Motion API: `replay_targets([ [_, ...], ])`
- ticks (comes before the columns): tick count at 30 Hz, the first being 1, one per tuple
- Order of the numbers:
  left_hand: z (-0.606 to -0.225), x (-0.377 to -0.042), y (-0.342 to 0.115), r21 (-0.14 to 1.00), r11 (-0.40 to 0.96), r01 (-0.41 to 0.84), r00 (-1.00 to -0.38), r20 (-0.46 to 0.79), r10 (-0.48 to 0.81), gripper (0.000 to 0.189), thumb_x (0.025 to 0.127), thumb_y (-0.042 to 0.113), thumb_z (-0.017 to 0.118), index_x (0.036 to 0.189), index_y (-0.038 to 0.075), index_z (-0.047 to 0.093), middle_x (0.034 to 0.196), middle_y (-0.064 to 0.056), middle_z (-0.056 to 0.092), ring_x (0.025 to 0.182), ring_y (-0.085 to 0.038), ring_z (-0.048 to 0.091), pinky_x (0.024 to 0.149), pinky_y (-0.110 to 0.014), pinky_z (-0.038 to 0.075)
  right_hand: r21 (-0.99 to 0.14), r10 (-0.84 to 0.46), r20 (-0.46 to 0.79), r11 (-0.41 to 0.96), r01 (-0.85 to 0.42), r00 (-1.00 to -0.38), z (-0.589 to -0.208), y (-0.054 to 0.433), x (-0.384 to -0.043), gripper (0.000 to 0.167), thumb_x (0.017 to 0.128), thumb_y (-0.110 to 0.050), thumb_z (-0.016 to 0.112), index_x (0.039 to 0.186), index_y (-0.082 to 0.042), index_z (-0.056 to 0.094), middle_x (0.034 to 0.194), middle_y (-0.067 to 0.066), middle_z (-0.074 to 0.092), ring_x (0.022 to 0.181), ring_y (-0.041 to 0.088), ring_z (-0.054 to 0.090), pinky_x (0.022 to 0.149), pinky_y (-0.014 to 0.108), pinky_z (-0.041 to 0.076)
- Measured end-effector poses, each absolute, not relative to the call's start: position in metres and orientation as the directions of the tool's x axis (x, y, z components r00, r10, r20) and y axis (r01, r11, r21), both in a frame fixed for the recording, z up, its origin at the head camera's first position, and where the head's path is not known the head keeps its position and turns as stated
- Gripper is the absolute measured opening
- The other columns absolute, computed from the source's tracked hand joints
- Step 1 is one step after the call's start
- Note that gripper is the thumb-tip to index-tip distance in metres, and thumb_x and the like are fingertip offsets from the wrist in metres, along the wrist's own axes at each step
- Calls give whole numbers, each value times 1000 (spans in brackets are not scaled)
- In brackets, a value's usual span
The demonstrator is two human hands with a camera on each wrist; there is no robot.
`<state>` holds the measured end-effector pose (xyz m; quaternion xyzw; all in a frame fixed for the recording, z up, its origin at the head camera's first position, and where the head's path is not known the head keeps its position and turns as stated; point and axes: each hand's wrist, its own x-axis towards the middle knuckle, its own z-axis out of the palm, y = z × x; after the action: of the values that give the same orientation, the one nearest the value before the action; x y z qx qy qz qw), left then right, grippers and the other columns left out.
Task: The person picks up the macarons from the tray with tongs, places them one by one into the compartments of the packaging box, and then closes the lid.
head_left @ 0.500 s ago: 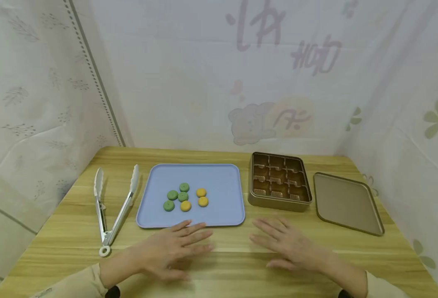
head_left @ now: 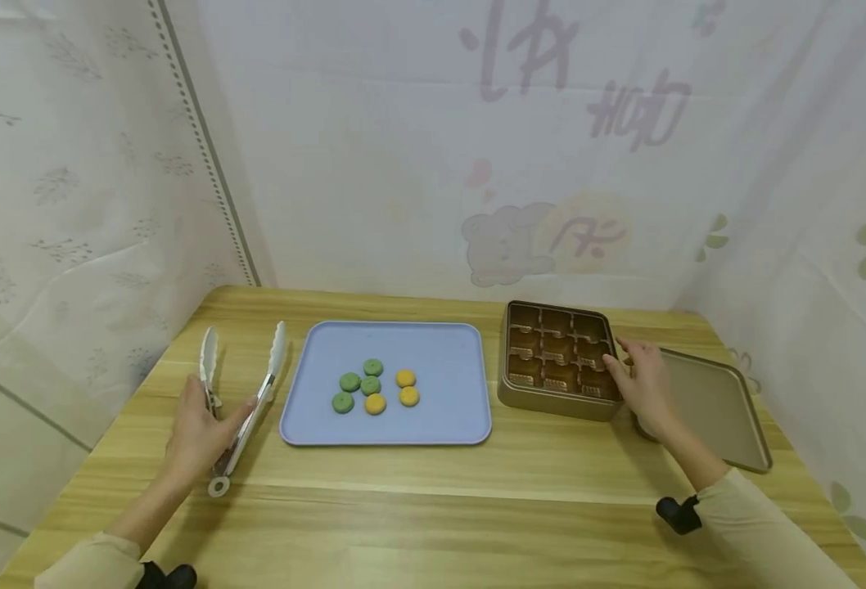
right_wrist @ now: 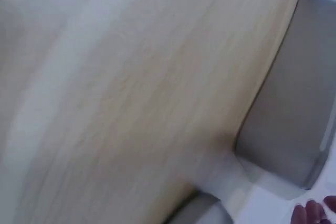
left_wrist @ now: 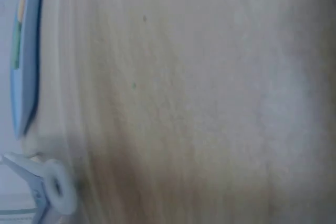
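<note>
My left hand is over the metal tongs, with thumb and fingers spread across their two arms. The tongs stand spread on the table, and their ring end shows in the left wrist view. My right hand is at the right side of a brown square tin, its thumb near the rim and its fingers extended. A brown plastic insert with small compartments fills the tin. Fingertips appear beside the tin's corner in the right wrist view.
A blue tray lies between the tongs and the tin, bearing several green discs and three yellow discs. The flat tin lid lies right of the tin, partly behind my right hand. A patterned curtain stands behind the table.
From the front middle of the table, my left hand has moved left to the tongs and my right hand right to the tin. The head view has shifted slightly.
</note>
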<state>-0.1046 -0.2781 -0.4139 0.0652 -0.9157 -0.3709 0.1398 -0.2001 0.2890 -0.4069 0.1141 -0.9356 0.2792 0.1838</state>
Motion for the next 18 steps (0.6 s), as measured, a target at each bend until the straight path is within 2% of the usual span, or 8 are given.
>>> replay_targets([
  [1,-416,-107,-280,691,721,-57,-949,186,-253,57,87,26,67,110,-12,33,91,-22,39,78,-33,44,57,-36,40,-486,-90,367,830,-273,-926,-408,290,-203,47,97,-17,53,129,16,44,113,35,48,88,41,49,72,51,42],
  [2,-418,-108,-282,681,725,-99,-948,156,-276,57,86,28,68,108,-12,33,88,-21,39,75,-31,42,55,-34,37,-484,-74,333,842,-238,-940,-410,291,-207,50,98,-20,51,131,16,42,113,36,48,88,41,50,73,52,42],
  [3,-419,-110,-283,672,728,-137,-948,124,-293,62,85,31,68,109,-14,33,89,-24,40,76,-34,44,56,-38,41,-487,-59,304,848,-209,-951,-412,291,-210,52,98,-22,50,132,16,40,113,36,47,87,41,51,73,51,43],
  [5,-422,-116,-282,664,723,-190,-944,79,-320,73,83,35,70,116,-19,32,98,-33,42,85,-44,45,66,-48,43,-498,-34,269,850,-170,-962,-415,291,-216,53,99,-22,48,133,17,38,112,37,47,86,41,50,72,50,43],
  [6,-424,-118,-281,666,713,-218,-942,48,-333,84,83,38,70,125,-20,27,109,-40,39,96,-51,43,74,-54,41,-507,-21,259,848,-155,-966,-417,291,-219,52,99,-21,48,133,18,38,111,36,47,87,40,49,72,50,42],
  [9,-427,-126,-279,665,689,-288,-930,-21,-368,105,81,44,70,139,-18,9,134,-46,20,118,-59,23,91,-65,28,-530,7,248,838,-130,-969,-420,291,-226,50,99,-18,47,131,19,38,107,36,47,90,42,46,74,51,41],
  [12,-430,-132,-277,657,676,-335,-916,-57,-398,118,78,46,72,143,-13,-6,142,-44,6,126,-60,12,96,-66,21,-552,31,234,827,-107,-972,-424,291,-230,47,99,-15,46,131,19,38,105,35,47,95,44,43,77,53,39],
  [18,-438,-139,-277,624,699,-350,-902,-23,-431,123,73,46,77,144,-11,-5,139,-44,11,122,-59,18,92,-66,26,-559,47,249,822,-104,-967,-432,292,-234,41,98,-7,45,128,20,41,98,35,49,91,43,44,74,51,39],
])
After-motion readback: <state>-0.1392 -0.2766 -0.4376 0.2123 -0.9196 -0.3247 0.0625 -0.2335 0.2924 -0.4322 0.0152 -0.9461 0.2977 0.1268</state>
